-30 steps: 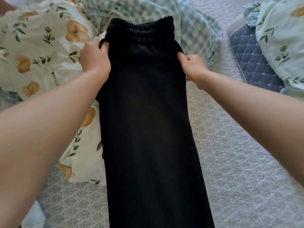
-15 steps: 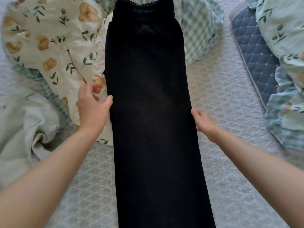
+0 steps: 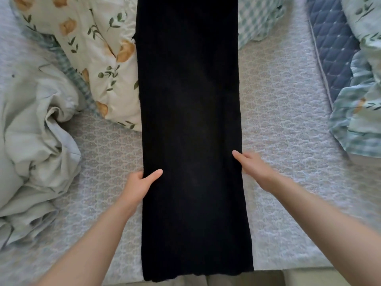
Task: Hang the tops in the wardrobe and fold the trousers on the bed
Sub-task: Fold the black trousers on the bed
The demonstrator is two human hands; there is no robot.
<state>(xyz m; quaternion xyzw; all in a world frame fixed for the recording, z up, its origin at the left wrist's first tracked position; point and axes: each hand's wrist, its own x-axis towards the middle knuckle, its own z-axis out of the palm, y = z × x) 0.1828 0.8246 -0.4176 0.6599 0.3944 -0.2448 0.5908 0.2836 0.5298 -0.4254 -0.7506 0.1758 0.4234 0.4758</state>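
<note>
Black trousers (image 3: 189,124) lie flat and lengthwise on the bed (image 3: 278,124), legs stacked. Their hem reaches the bed's near edge and the waistband runs out of view at the top. My left hand (image 3: 140,183) holds the left edge low down, thumb on top of the cloth and fingers tucked under it. On the opposite side my right hand (image 3: 252,169) lies against the right edge with its thumb stretched onto the cloth. Its fingers are blurred beside the trousers and hold nothing that I can see.
A floral pillow (image 3: 97,58) lies under the trousers' upper left side. A crumpled pale green duvet (image 3: 35,145) fills the left. At the right sit a blue quilted cushion (image 3: 334,50) and floral bedding (image 3: 358,112). Checked fabric (image 3: 257,17) lies at the top.
Both hands have slid down the trousers' edges from the waistband to near the hem. The view has followed them down, so the waistband has left the frame.
</note>
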